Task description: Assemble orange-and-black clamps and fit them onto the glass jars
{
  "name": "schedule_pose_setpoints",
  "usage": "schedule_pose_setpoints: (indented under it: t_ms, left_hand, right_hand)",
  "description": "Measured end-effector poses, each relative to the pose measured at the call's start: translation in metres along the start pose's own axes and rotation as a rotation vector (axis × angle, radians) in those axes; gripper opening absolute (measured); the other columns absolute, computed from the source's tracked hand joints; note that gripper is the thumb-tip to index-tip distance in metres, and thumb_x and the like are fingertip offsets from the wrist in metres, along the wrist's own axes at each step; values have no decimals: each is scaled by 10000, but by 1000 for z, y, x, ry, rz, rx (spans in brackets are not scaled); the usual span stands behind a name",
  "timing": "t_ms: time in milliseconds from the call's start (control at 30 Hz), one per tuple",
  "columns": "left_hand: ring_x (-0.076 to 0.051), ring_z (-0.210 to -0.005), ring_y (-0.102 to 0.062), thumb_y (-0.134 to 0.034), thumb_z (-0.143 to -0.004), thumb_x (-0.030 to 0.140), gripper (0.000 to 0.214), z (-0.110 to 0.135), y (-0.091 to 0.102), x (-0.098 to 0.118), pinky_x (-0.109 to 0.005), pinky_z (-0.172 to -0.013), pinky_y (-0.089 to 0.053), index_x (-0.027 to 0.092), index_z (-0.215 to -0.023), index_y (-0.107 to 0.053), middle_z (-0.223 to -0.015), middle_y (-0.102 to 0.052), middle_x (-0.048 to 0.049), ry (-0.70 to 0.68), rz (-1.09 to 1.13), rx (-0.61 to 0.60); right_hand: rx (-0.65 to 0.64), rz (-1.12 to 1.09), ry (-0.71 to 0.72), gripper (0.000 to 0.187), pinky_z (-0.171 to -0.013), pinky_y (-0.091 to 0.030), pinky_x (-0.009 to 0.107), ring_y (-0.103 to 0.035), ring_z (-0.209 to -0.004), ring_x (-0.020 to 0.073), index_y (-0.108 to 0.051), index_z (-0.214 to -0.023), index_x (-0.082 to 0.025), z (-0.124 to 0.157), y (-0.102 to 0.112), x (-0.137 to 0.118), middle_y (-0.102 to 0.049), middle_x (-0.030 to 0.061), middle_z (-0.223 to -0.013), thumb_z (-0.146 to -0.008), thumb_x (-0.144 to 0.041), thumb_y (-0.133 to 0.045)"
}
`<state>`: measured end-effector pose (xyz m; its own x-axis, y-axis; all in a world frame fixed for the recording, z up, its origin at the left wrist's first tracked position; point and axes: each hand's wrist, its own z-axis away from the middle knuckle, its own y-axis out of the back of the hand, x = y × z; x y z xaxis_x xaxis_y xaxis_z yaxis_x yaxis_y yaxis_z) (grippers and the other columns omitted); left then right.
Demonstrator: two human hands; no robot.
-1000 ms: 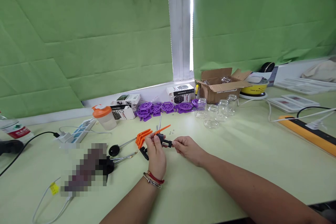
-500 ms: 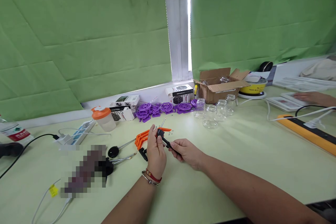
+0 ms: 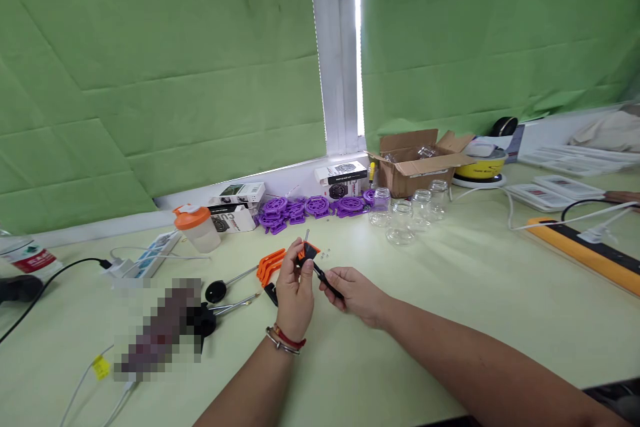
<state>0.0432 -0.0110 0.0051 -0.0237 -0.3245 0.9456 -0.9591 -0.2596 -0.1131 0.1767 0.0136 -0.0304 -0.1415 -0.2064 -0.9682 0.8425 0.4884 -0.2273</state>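
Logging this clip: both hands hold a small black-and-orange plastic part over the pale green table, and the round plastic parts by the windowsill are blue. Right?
No: the head view shows the round plastic parts by the windowsill are purple, not blue. Left hand and right hand do hold the small black-and-orange plastic part over the pale green table.

Black part [image 3: 320,271], orange pieces [image 3: 270,265], purple discs [image 3: 310,205], pale-green table [image 3: 450,293]

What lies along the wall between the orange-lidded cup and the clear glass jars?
Small printed boxes and a cluster of purple plastic parts, seen in the head view.
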Motion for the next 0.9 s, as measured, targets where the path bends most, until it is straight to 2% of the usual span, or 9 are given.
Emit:
schedule_pose_setpoints:
  t_ms: [133,200,267,400,500,567,633,767,900]
  left_hand:
    - [-220,-1066,-509,-625,-762,321,360,2,0,0,-319,-825,-425,260,-1112,-567,-1379,-399,-83,-145,-132,-43]
    - [-222,-1073,-500,-627,-761,320,481,2,0,-2,-316,-802,-424,280,-1219,-486,-1414,-346,-88,-181,-185,-126]
    - [-249,-1138,-456,-685,-706,321,665,1,1,-5,-340,-845,-402,288,-1303,-394,-1412,-344,-101,-239,-262,-194]
    - [-319,-1297,-271,-816,-512,354,984,-1,4,-9,-463,-1047,-189,259,-1359,-324,-1404,-346,-128,-402,-461,-225]
    - [-352,-1352,-137,-830,-456,403,1081,-2,5,-9,-518,-1072,-65,240,-1378,-289,-1446,-258,-155,-459,-554,-251]
    - [-373,-1369,-20,-828,-440,428,1125,-1,6,-9,-549,-1067,-17,217,-1388,-262,-1483,-146,-173,-478,-601,-276]
    - [-384,-1368,34,-824,-439,438,1175,-2,6,-8,-576,-1059,11,195,-1405,-202,-1489,-102,-191,-502,-660,-316]
    - [-390,-1361,-84,-797,-478,446,1258,-5,8,-10,-610,-1054,-67,176,-1427,-17,-1458,-172,-216,-535,-797,-403]
    - [-398,-1331,-165,-779,-481,476,1287,-6,7,-15,-591,-1036,-213,146,-1426,31,-1426,-207,-233,-553,-909,-383]
  right_hand:
    - [-15,-29,8,424,-454,-260,202,-378,-469,60,-568,-778,-149,-1,2,2,-488,-26,-578,-794,-568,-506]
    - [-30,-58,42,410,-451,-262,206,-378,-467,64,-553,-749,-153,-1,3,1,-483,-26,-575,-799,-557,-506]
    - [-52,-86,83,409,-458,-275,212,-376,-469,68,-534,-704,-155,0,3,-1,-457,-32,-555,-804,-551,-505]
    - [-94,-121,107,420,-513,-342,232,-385,-483,77,-556,-707,-146,3,3,-5,-438,-38,-526,-808,-551,-506]
    - [-99,-155,94,426,-560,-372,238,-440,-544,84,-579,-720,-134,5,3,-7,-533,3,-632,-790,-552,-536]
    - [-101,-188,61,439,-572,-377,236,-494,-602,103,-583,-718,-128,4,3,-6,-570,28,-685,-770,-564,-555]
    - [-107,-225,21,446,-547,-369,228,-511,-607,111,-580,-711,-126,2,5,-3,-579,34,-681,-755,-569,-570]
    - [-125,-288,-24,440,-439,-281,208,-484,-538,91,-564,-694,-127,-1,8,1,-589,39,-687,-734,-564,-598]
    - [-130,-313,-39,437,-412,-238,215,-491,-538,96,-563,-675,-125,-1,8,0,-582,40,-682,-726,-556,-610]
